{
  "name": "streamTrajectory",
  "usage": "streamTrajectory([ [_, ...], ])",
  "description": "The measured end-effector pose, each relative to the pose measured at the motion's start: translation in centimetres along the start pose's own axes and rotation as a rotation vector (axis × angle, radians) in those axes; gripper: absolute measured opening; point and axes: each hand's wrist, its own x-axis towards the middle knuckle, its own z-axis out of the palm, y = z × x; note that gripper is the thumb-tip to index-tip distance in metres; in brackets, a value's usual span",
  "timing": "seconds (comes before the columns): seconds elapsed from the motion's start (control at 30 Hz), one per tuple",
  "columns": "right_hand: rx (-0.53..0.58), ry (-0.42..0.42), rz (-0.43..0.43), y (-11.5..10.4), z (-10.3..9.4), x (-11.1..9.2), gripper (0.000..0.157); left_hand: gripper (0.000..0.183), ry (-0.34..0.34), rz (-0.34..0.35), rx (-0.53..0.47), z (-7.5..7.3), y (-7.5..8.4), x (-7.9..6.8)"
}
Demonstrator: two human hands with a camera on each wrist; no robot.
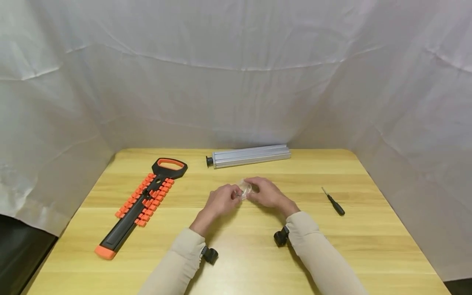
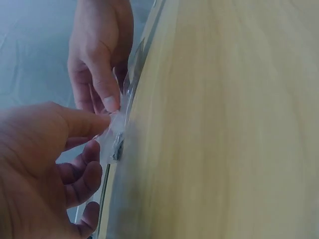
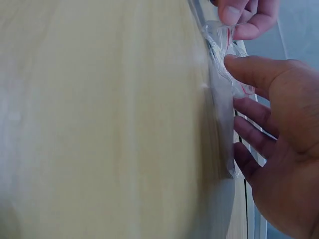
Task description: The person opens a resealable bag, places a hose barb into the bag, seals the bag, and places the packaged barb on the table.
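Both hands meet over the middle of the table at a small clear plastic zip bag (image 1: 244,190). My left hand (image 1: 222,199) pinches one side of it between thumb and forefinger. From the other side, my right hand (image 1: 268,192) grips the film. A red seal line (image 3: 229,37) runs along the bag in the right wrist view. Small dark pieces (image 2: 118,148) show through the film in the left wrist view, too blurred to identify. In the right wrist view, the right thumb and forefinger are at the bag while the other fingers lie loosely bent.
Behind the hands lies a silver aluminium profile (image 1: 252,156) with a black knob (image 1: 209,161) at its left end. To the right is a dark-handled screwdriver (image 1: 334,205). A black and orange holder with clips (image 1: 125,223) lies at left. White fabric (image 1: 236,90) surrounds the wooden table (image 1: 368,246).
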Motion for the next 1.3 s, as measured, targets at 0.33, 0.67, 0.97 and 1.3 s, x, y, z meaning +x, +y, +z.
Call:
streamTrajectory([
  [0.33,-0.129,0.120,0.002,0.5,-0.9,-0.2,0.043,0.009,0.034,-0.035,0.026,0.5,0.0,-0.1],
  [0.67,-0.234,0.110,0.117,1.6,-1.3,-0.2,0.040,0.004,0.047,-0.039,0.031,0.7,-0.1,-0.1],
  [0.97,-0.155,0.089,0.179,1.9,-1.4,-0.1,0.019,0.005,0.075,-0.050,0.026,0.9,-0.3,0.0],
  [1.3,-0.156,0.077,0.217,1.4,-1.7,-0.8,0.012,0.007,0.106,-0.067,0.035,0.7,0.0,0.0],
])
